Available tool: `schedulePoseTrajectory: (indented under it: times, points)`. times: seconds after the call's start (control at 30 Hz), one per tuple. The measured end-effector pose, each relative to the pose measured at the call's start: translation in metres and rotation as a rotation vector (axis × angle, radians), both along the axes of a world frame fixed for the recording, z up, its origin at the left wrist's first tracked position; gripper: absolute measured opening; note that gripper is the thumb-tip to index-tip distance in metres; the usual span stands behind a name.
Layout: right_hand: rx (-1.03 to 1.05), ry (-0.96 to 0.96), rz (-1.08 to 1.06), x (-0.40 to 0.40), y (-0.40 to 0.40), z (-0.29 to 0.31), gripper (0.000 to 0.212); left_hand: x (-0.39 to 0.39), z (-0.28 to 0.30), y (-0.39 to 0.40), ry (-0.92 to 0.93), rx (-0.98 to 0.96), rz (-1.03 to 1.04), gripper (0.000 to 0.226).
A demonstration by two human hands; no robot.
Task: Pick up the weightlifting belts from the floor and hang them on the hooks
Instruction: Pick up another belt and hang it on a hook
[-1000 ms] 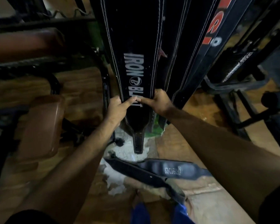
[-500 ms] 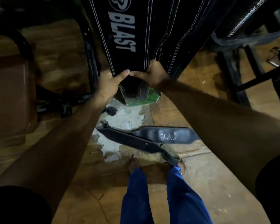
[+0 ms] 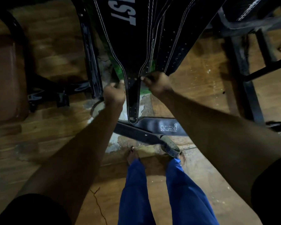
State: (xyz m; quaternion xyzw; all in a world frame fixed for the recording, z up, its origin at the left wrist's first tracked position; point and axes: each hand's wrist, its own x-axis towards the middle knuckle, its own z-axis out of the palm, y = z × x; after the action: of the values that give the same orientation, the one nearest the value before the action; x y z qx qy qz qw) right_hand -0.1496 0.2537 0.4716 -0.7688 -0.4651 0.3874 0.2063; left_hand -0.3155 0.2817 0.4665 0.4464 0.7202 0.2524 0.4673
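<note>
Several black weightlifting belts with white stitching hang down from the top of the view. The front hanging belt [image 3: 131, 51] narrows to a tail with punched holes that ends just above the floor. My left hand [image 3: 114, 93] is curled at the tail's left edge with the thumb against it. At the right edge, the fingertips of my right hand [image 3: 156, 83] pinch the tail. A black belt marked USI Universal [image 3: 154, 127] lies flat on the floor below my hands, its worn strap end [image 3: 170, 146] by my feet.
A brown padded bench [image 3: 5, 78] stands at the left, with a black metal frame [image 3: 89, 46] beside the belts. More black machine frames [image 3: 243, 62] stand at the right. My blue trouser legs [image 3: 152, 192] and bare feet are near the floor belt. A thin cord [image 3: 97, 200] lies on the wooden floor.
Both hands have slid down the hanging belt from its wide printed part to the narrow tail. The view has tilted down, showing more floor and my legs.
</note>
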Motion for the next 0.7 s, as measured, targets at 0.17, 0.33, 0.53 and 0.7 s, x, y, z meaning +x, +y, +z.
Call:
schedulePoseTrajectory:
  times: [0.17, 0.33, 0.53, 0.7]
  points:
    - [-0.156, 0.242, -0.273, -0.003, -0.051, -0.041, 0.032, -0.006, -0.040, -0.048, -0.078, -0.218, -0.019, 0.019]
    - [-0.226, 0.438, -0.270, -0.014, -0.087, -0.051, 0.026, -0.001, -0.041, -0.083, -0.197, -0.268, -0.024, 0.032]
    - [-0.299, 0.409, -0.146, -0.023, -0.103, -0.071, 0.022, -0.008, -0.063, -0.101, -0.270, -0.390, -0.007, 0.027]
    - [-0.328, 0.320, -0.107, -0.038, -0.099, -0.140, 0.020, -0.023, -0.129, -0.099, -0.219, -0.405, -0.057, 0.021]
